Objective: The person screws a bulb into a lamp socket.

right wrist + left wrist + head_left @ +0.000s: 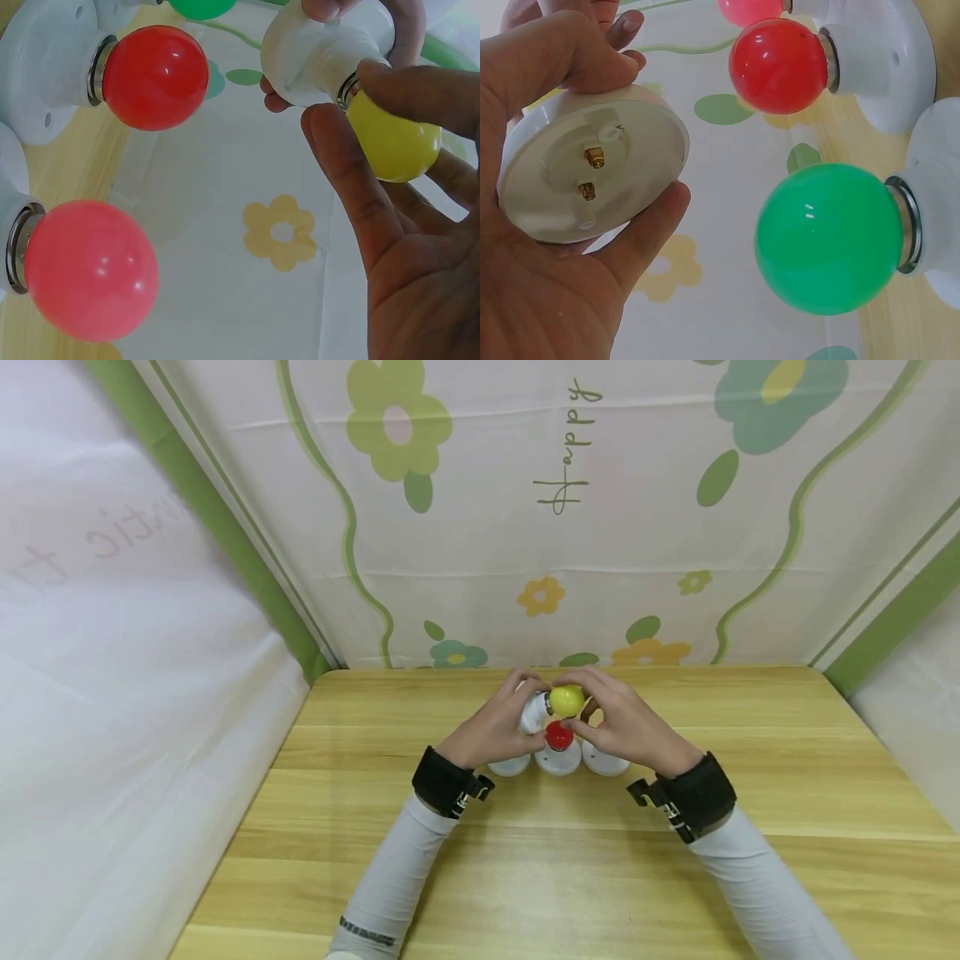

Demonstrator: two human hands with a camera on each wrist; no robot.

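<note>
My left hand [501, 720] grips a white round lamp holder [592, 169] by its rim, its underside with two brass terminals facing the left wrist camera. My right hand [626, 720] pinches a yellow bulb [394, 139] between thumb and fingers. The bulb's metal base sits at the mouth of the holder's socket, and both are held above the table, tilted sideways. Just below stands a red bulb [558, 735] in its own white holder [558, 764]. A green bulb [829, 238] is beside it on the left, and a pink bulb [91, 270] on the right.
The three holders stand in a row on the wooden table [555, 877], close under both hands. A white cloth wall [480, 527] with printed flowers rises behind the table's back edge. Another white cloth [112, 693] hangs along the left side.
</note>
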